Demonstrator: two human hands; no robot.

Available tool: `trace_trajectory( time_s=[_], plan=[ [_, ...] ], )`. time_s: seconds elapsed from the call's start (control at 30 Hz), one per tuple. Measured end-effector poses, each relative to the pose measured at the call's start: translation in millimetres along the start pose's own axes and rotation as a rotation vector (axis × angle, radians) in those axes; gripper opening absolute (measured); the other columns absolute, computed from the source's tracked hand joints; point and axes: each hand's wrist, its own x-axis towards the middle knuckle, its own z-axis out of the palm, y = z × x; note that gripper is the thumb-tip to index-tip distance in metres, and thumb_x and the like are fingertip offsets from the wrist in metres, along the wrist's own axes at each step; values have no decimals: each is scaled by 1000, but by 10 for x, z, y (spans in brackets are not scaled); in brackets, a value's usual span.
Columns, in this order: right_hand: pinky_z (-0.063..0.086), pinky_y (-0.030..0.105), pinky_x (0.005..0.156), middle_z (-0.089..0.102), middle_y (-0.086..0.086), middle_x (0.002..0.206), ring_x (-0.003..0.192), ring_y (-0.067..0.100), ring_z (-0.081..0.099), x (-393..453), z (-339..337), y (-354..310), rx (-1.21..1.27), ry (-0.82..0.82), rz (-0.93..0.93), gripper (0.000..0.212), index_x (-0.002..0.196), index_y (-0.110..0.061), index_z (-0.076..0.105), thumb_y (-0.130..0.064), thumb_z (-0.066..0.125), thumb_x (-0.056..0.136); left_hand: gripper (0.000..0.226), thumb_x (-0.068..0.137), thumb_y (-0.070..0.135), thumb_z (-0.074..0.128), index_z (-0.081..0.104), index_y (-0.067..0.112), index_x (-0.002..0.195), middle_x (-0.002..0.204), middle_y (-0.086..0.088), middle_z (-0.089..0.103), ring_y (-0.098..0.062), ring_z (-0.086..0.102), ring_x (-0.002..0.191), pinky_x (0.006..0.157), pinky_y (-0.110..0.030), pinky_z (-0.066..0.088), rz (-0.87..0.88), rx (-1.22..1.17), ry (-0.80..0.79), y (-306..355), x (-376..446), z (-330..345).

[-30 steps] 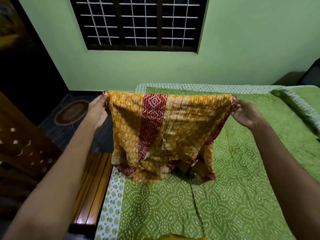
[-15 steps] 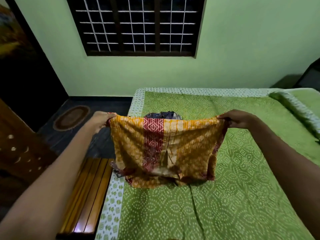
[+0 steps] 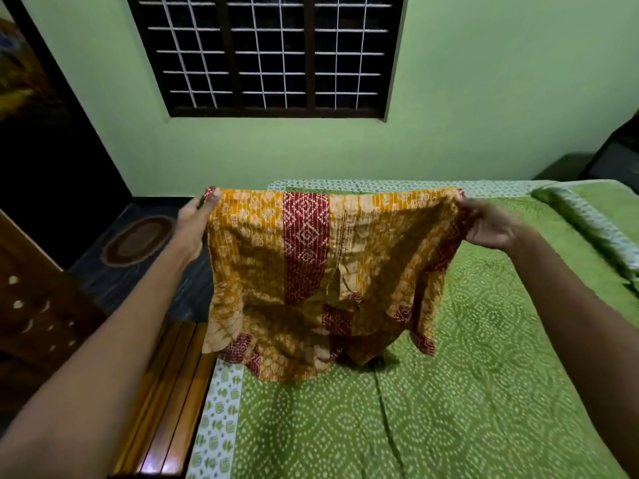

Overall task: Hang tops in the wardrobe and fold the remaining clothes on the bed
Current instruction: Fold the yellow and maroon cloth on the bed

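Observation:
An orange garment with dark red patterned bands [image 3: 318, 271] hangs stretched between my two hands over the near left part of the bed [image 3: 484, 392]. My left hand [image 3: 193, 223] pinches its top left corner. My right hand [image 3: 491, 224] grips its top right corner. The cloth's lower hem is bunched and brushes the green patterned bedspread. The garment hides whatever lies on the bed behind it.
A wooden bed frame edge [image 3: 166, 409] runs along the left of the bed. An oval mat [image 3: 138, 240] lies on the dark floor beyond. A barred window [image 3: 269, 53] is in the green wall. A rolled green cover [image 3: 587, 223] lies at the bed's right.
Both hands have lifted the garment back up from half a second ago, so it hangs higher and again covers the dark clothing seen behind it on the bed.

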Motion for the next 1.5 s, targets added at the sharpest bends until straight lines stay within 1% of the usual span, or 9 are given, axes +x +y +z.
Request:
trace_trajectory(
  time_s=[0.17,0.43,0.63,0.8,0.97,1.07,1.17,1.33,1.5],
  plan=[
    [53,16,49,66,-3,54,47,5,62,39,-47,165,-284,172,75,14,79,-8,55,-4,51,92,21,83,20,70,60,8,69,56,4,58,-4,55,60,52,-14,41,-47,204,-60,-225,9,-87],
    [51,15,46,65,-1,52,45,6,61,80,-133,300,-189,247,33,15,80,-5,55,0,49,93,23,93,5,54,58,-3,114,65,2,69,2,61,50,52,-9,50,-149,-6,-65,-263,-93,2],
    [51,16,46,61,-2,53,46,5,60,65,-130,434,-66,211,-6,25,85,-14,49,7,39,94,20,91,2,57,50,15,105,88,-9,55,-10,53,69,47,-13,48,-99,29,-12,-247,-116,4],
    [50,16,65,67,0,80,78,9,59,-16,-169,466,-328,98,-118,31,94,-9,64,15,48,84,29,82,-5,64,65,9,107,97,-3,60,-7,56,83,64,-13,48,32,393,-324,-155,-171,-61],
    [48,16,61,66,-8,65,60,-1,57,-50,-154,501,-739,295,-358,10,79,-2,68,5,73,74,20,81,6,70,71,2,100,91,-7,60,-23,58,88,70,-23,41,362,808,-278,-67,-155,-160],
    [45,15,76,60,-7,93,86,0,56,-230,-119,377,-677,221,-439,8,73,-6,69,0,73,71,22,84,2,65,64,3,106,89,13,57,-4,56,89,79,-18,42,320,614,-216,28,-120,-227],
    [50,15,65,67,-3,71,69,5,63,-317,-33,321,-422,-33,-226,18,58,-14,70,-7,66,74,15,94,-1,47,57,3,104,84,7,64,10,60,63,68,-8,50,3,148,-386,106,-168,-168],
    [44,20,51,55,-7,43,43,12,52,11,473,578,-434,443,-236,22,62,-13,56,-7,66,80,18,85,4,64,59,6,103,84,-3,59,-15,53,79,57,-12,41,63,296,76,-73,-142,346],
    [39,14,37,59,5,64,41,7,53,17,1220,814,-307,127,-214,24,84,-17,56,6,60,83,12,87,-8,50,55,2,91,75,0,51,-12,46,69,65,-22,35,402,519,-365,10,-546,1006]
  ],
)
